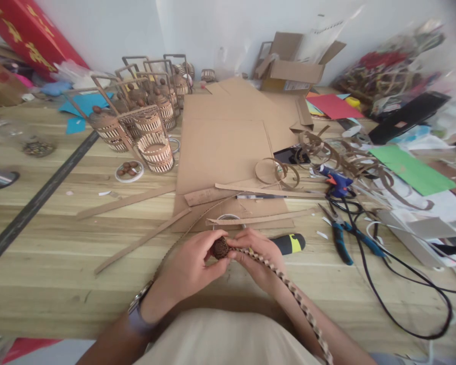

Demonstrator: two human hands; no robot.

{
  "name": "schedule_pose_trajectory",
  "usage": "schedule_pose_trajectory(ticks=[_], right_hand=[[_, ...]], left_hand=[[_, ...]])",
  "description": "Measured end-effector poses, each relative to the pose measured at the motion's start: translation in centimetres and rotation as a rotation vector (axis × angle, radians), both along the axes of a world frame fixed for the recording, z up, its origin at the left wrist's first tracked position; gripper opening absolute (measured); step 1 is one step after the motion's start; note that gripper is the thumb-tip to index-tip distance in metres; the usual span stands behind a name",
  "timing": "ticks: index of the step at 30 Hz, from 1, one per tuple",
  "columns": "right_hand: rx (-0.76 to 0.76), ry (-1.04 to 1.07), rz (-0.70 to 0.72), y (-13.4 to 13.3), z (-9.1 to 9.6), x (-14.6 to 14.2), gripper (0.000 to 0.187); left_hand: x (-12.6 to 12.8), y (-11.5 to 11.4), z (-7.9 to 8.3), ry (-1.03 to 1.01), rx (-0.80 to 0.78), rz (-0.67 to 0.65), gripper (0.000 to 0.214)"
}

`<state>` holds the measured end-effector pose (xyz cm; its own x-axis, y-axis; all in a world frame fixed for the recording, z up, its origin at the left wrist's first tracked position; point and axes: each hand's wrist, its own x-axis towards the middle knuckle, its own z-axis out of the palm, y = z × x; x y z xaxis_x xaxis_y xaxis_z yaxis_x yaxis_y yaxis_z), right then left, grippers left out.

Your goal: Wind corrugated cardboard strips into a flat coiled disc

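Between the fingertips of both hands is a small dark brown ball with a rough, patterned surface (220, 248). My left hand (192, 263) curls around its left side, thumb below and fingers above. My right hand (256, 256) pinches close to the ball's right side, where a strip with a light and dark checked edge (285, 279) begins. That strip runs down over my right forearm to the bottom edge. A thin cord-like strip (197, 210) arcs from the cardboard down behind my left wrist. Under the hands lies a pale wooden table (110, 299).
Cardboard sheets (224, 147) and cut strips (144, 241) lie ahead. Small slatted baskets with tall handles (157, 152) stand at left behind a dish of brown balls (129, 171). To the right are pliers (342, 235), a blue glue gun (336, 182), looped black cable (372, 284) and a black-yellow handle (289, 244).
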<state>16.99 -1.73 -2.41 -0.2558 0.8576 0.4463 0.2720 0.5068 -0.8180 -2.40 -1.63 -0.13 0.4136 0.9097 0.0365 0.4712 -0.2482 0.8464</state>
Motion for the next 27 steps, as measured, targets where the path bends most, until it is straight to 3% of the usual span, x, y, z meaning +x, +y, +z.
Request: schedule_pose_trajectory(ticks=[5, 8, 11, 16, 19, 25, 27], right_hand=[[-0.026, -0.226, -0.077, 1.6, 0.7, 2.0, 0.012], [0.053, -0.421, -0.021, 1.9, 0.6, 2.9, 0.013], [0.091, -0.618, 0.032, 1.4, -0.1, 2.4, 0.014], [0.122, -0.807, -0.011, 0.5, -1.3, 0.4, 0.009], [0.121, -0.706, -0.056, 0.4, -0.8, 0.4, 0.010], [-0.027, -0.098, -0.165, 0.9, 0.4, 1.5, 0.005], [-0.017, -0.026, -0.184, 0.9, 0.2, 1.4, 0.005]], left_hand=[[-0.5, 0.8, 0.9, -0.061, -0.037, 0.082, 0.028], [-0.8, 1.1, 1.0, -0.085, 0.014, 0.111, 0.026], [-0.9, 1.2, 0.8, -0.103, 0.035, 0.085, 0.026], [-0.7, 1.1, 0.8, -0.120, 0.008, 0.060, 0.025], [-0.8, 1.0, 1.2, -0.141, -0.012, 0.036, 0.026], [-1.3, 1.0, 1.2, -0.332, -0.202, 0.051, 0.026], [-1.3, 1.0, 1.1, -0.427, -0.265, 0.045, 0.027]])
